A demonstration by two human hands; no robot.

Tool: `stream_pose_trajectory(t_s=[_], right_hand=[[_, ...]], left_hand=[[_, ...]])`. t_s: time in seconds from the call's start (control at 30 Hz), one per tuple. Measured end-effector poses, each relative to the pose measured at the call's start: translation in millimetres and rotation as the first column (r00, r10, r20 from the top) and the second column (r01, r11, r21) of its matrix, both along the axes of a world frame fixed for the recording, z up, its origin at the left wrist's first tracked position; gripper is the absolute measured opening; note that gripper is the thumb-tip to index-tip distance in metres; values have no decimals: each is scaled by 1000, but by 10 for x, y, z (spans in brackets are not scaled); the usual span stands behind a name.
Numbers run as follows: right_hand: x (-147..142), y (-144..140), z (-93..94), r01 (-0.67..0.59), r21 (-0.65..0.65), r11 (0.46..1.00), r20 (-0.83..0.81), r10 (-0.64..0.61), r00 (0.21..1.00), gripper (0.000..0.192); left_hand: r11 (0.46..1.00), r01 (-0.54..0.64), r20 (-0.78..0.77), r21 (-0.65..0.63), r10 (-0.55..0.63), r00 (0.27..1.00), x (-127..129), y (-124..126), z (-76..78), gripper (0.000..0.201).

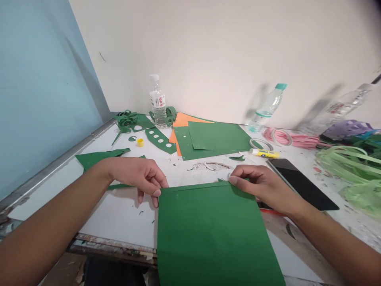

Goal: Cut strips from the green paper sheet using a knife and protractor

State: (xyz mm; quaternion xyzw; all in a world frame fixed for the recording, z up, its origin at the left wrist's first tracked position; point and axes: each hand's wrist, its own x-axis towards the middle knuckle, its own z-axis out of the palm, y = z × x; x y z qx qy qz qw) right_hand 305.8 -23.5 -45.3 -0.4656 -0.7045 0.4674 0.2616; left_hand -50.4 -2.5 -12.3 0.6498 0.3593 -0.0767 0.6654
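A large sheet of dark green paper (pixel 211 234) lies in front of me, its lower end reaching past the table's near edge. Along its far edge runs a narrow folded or overlapping strip. My left hand (pixel 144 178) pinches the sheet's far left corner between thumb and fingers. At the far right corner, my right hand (pixel 258 182) grips the same edge, thumb on top. Behind the sheet, a yellow glue stick (pixel 264 153) rests near a black phone or tablet (pixel 303 183), which sits beside my right wrist.
Green and orange sheets (pixel 220 135) are stacked at the back, near a green strip with punched holes (pixel 160 140) and a yellow cap (pixel 140 142). A water bottle (pixel 158 103) stands by the wall; another bottle (pixel 268 107) leans right. Rolls of tape (pixel 281 137) and pale green ribbon (pixel 345 159) lie rightward.
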Motion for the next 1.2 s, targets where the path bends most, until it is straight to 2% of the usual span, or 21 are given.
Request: stream_pose_trajectory(t_s=[0.1,0.17,0.27,0.33,0.4,0.6,0.9,1.2], right_hand=[[-21,-8,-10,17,10,1000,-11,-17,1000,36],[-36,-14,-22,26,29,999,-11,-25,1000,36],[-59,-36,-47,47,61,997,5,-47,999,35],[-74,-60,-59,67,84,994,17,-69,997,35],[-89,-85,-60,78,105,991,25,-81,996,34],[-111,-122,-56,70,154,986,39,-77,996,27],[-35,-53,-19,68,29,997,-64,-66,996,37],[-15,-18,52,-10,-32,999,-76,8,997,45]], left_hand=[[1000,25,-11,8,-25,1000,7,-10,15,32],[999,-7,-18,47,8,1000,44,-29,25,40],[980,-83,6,180,83,997,141,-65,16,32],[948,-79,3,308,82,997,212,-85,-5,28],[923,-65,-21,379,79,997,265,-95,-29,31],[940,-81,-48,331,102,994,285,-70,-82,31],[907,-49,-40,419,72,997,213,-21,-60,37],[911,-59,-31,407,79,996,169,-19,-17,36]])
